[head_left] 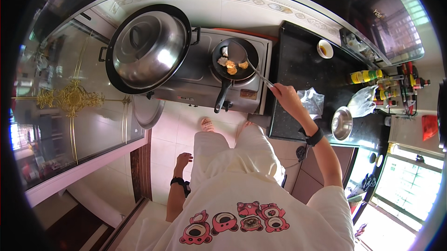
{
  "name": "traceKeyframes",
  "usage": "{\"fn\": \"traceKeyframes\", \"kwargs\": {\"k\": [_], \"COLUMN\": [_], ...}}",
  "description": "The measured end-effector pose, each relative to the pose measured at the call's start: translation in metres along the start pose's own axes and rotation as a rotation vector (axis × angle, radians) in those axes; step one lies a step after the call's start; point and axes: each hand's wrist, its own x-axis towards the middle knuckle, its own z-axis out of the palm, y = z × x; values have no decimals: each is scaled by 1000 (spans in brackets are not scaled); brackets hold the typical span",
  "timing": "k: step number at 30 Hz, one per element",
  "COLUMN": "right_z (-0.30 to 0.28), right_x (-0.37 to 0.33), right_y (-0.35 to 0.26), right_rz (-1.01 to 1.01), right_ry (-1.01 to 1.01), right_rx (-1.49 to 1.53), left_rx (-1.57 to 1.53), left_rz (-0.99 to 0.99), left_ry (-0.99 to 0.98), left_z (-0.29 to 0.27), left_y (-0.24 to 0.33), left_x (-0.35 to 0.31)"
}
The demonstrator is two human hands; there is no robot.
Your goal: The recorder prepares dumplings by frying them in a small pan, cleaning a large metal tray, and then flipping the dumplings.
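My right hand (pixel 285 96) grips the long metal handle of a spatula (pixel 263 79). Its broad dark blade rests in a small black frying pan (pixel 222 96) on the right side of the stove. Browned, egg-like food pieces (pixel 231 68) and a paler piece (pixel 222 61) lie in the pan beside and under the blade. The pan's handle points toward me, and no hand is on it. My left hand (pixel 184 159) hangs low by my left leg, away from the stove, fingers curled with nothing visible in them.
A large black wok (pixel 111 76) under a domed metal lid (pixel 139 57) covers the left of the gas stove (pixel 198 93). On the dark counter (pixel 298 60) at right are a small bowl (pixel 324 49), plastic bags (pixel 311 103), a metal bowl (pixel 342 123) and bottles (pixel 365 76).
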Motion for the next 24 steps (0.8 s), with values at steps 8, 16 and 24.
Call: {"fn": "traceKeyframes", "kwargs": {"k": [8,16,24], "right_z": [6,11,20], "right_x": [-21,-11,0], "right_y": [-29,-8,-4], "right_rz": [-65,-11,55], "right_ry": [-42,47,24], "right_rx": [-313,-458,-154], "left_rx": [-6,-27,-40], "left_rz": [-12,21,15], "left_ry": [1,-12,-14], "left_z": [0,-2,-1], "left_y": [-3,-15,-12], "left_x": [0,6,4]}}
